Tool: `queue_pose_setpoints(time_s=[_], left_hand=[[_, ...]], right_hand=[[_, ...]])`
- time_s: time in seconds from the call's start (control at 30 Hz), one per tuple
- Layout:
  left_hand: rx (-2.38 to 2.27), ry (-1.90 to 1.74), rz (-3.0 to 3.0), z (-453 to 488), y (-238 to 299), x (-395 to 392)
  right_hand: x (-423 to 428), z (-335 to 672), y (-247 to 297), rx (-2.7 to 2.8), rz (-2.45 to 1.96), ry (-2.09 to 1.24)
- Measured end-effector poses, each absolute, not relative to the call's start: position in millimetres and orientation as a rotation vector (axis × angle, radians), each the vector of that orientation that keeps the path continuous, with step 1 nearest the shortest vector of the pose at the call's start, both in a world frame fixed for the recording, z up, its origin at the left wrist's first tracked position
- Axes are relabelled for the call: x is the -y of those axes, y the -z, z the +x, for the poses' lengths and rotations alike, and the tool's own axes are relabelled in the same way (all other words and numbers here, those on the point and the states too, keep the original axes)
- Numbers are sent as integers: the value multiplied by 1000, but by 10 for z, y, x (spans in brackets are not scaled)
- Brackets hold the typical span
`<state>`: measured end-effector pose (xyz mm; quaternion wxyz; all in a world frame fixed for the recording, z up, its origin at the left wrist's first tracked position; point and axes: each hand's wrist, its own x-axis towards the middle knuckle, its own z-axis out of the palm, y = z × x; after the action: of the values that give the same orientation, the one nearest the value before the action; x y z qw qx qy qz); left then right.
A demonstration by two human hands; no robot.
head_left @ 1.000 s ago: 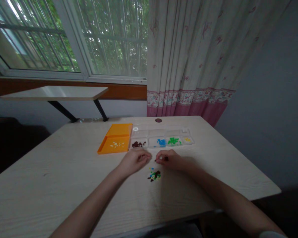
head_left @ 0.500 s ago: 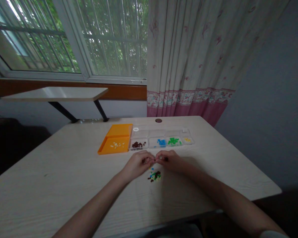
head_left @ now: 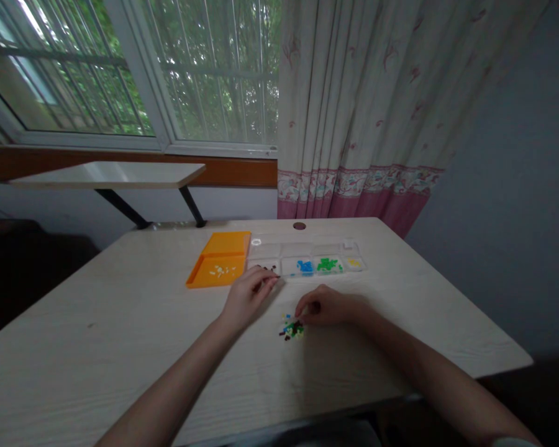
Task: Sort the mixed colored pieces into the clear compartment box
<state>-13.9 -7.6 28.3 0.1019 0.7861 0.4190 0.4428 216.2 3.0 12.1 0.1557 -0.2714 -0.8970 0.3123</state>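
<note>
my left hand (head_left: 248,297) is reaching half-open over the brown compartment of one clear tray (head_left: 307,251), right hand (head_left: 323,306) is pinching at one mixed bead pile (head_left: 292,328)

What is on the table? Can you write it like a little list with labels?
left hand: fingertips over the brown pieces in the clear sorting box
right hand: fingertips at the mixed pile
clear sorting box: also blue, green, yellow pieces
orange tray: few pale pieces
table: pale wood
</note>
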Motion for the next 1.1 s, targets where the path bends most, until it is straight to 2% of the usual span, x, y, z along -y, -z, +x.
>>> queue_pose_setpoints(time_s=[0.5, 0.67, 1.0, 1.1], left_hand=[[-1261, -1442, 2308, -137, -323, 113], [-1430, -1387, 2245, -202, -261, 25], [-1947, -1155, 2134, -415, -84, -242], [-1911, -1166, 2136, -423, -98, -239]], right_hand=[[-14, 2142, -145, 2561, -810, -964], [-41, 2143, -115, 2461, -815, -1094], [-60, 2139, -108, 2406, -832, -1143], [-73, 2140, -84, 2366, -840, -1133]])
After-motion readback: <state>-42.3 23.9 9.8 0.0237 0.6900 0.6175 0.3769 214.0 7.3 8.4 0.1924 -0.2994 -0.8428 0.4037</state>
